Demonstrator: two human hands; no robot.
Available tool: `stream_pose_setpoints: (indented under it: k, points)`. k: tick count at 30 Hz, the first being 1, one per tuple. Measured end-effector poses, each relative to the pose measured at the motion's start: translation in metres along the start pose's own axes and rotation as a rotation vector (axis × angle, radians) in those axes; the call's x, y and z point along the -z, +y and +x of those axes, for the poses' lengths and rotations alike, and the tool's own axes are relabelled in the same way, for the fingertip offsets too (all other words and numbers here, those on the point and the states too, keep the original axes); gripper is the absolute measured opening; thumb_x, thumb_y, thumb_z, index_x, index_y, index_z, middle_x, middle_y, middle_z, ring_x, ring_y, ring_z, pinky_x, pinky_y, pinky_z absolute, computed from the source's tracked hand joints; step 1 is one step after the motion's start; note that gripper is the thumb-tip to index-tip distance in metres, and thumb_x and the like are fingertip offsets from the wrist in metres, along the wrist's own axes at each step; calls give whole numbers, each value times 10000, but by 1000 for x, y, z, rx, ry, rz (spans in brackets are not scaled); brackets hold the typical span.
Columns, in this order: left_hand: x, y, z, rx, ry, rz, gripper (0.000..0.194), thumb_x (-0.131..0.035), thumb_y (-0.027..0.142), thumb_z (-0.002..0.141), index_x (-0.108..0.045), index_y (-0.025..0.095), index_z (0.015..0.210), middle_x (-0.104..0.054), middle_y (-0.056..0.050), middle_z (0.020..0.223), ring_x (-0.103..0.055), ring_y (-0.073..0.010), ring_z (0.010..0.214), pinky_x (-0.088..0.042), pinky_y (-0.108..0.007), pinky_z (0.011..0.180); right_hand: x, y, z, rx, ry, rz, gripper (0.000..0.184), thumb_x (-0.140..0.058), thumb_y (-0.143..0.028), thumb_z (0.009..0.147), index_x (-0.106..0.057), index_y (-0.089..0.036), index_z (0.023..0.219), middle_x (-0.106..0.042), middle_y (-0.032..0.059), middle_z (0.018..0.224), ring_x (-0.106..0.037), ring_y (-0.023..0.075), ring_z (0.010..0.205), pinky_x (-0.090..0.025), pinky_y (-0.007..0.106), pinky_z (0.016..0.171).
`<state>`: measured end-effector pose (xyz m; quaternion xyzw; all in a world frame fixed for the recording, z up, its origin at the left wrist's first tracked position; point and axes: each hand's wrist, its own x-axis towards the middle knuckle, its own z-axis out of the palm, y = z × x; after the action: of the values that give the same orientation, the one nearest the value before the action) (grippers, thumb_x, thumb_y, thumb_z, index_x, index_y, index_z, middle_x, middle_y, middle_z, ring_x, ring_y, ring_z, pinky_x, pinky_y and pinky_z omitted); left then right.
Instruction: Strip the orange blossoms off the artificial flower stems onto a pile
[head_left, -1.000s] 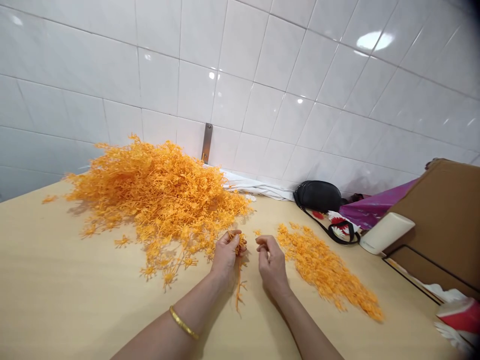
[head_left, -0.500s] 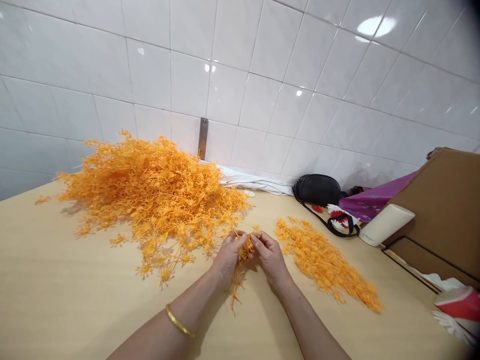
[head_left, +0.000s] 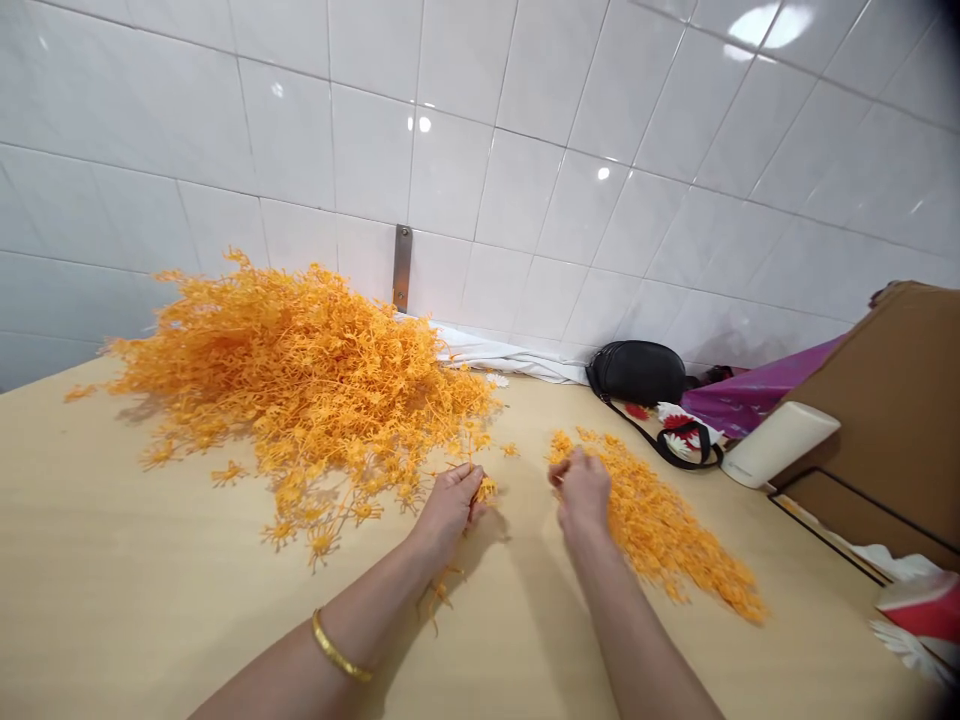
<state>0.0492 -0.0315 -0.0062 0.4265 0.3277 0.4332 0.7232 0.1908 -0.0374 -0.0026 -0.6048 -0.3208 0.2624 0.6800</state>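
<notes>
A left hand (head_left: 450,505) pinches a thin, branching orange sprig (head_left: 487,489) over a pale, wood-toned surface (head_left: 187,560), with a large, tangled heap of orange sprigs (head_left: 300,370) at its 10 o'clock. At its 3 o'clock, the right hand (head_left: 586,495) curls narrow, its grip impossible to tell, a long, low orange pile (head_left: 667,530) at its 4 o'clock.

Tiles (head_left: 555,90) look glossy — the table (head_left: 112,560) smooth, wood-like; the sprigs (head_left: 322,370) rough plastic, the bangle (head_left: 332,654) shiny metal, the box (head_left: 907,400) matt cardboard.
</notes>
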Motion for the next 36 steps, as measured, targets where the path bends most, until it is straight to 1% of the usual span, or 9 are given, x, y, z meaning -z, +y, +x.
stream_pose_setpoints:
  k: [2,4,9,13,18,22,27,33,36]
  points:
    - [-1,2,-2,11,2,10,330,-514,478,674,-368,187,621,-402,67,341,-272,-41,298,-154,-169,359,10,-7,4,-30,88,62,173,-434,-359,711,-358,-216,648,-422,-74,492,-417,79,421,-364,210,452]
    - [-2,3,-3,4,0,37,326,-487,487,692,-389,180,643,-487,32,397,-336,-53,324,-205,-172,374,14,-13,0,-53,62,125,142,-502,-291,657,-434,-217,758,-446,-78,499,-427,77,423,-369,206,455]
    - [-1,3,-1,-17,-9,58,339,-465,495,709,-443,160,662,-539,2,455,-386,-58,343,-263,-178,393,10,-22,-17,-57,-324,161,263,-595,-260,610,-535,-181,854,-483,-47,583,-471,82,514,-412,232,557]
    - [2,0,4,24,-37,29,337,-495,488,691,-482,152,721,-537,2,452,-389,-62,330,-268,-178,382,6,-25,-27,55,-590,20,284,-632,-298,630,-553,-188,880,-540,-10,698,-515,107,616,-421,240,610]
    - [1,2,6,48,-40,-8,291,-520,439,681,-502,150,708,-518,16,467,-391,-59,322,-260,-179,365,-2,-19,-36,90,-783,-55,256,-601,-302,664,-550,-192,890,-573,-4,673,-541,127,562,-428,253,553]
    - [-1,6,1,43,-148,94,292,-467,415,719,-524,135,659,-528,-12,427,-380,-62,310,-227,-184,359,-4,-6,-32,7,-660,23,213,-532,-379,718,-531,-167,741,-457,-52,465,-425,79,400,-330,187,396]
    - [-5,7,-2,23,-144,232,290,-469,406,720,-481,162,564,-442,26,333,-279,-47,271,-183,-188,339,-11,-1,-28,18,-458,53,253,-542,-380,705,-451,-173,592,-386,-73,430,-310,45,360,-224,165,340]
    - [1,5,-1,6,-99,119,308,-498,425,711,-446,166,551,-365,55,306,-241,-43,276,-135,-186,333,4,-10,-2,-78,87,192,211,-529,-336,650,-391,-193,577,-377,-79,469,-353,47,370,-278,167,351]
    - [5,6,2,66,-64,-103,268,-517,397,710,-435,165,603,-429,46,381,-350,-50,327,-185,-164,350,14,-13,2,-125,31,128,146,-499,-317,652,-434,-188,634,-410,-70,472,-414,61,387,-324,177,373]
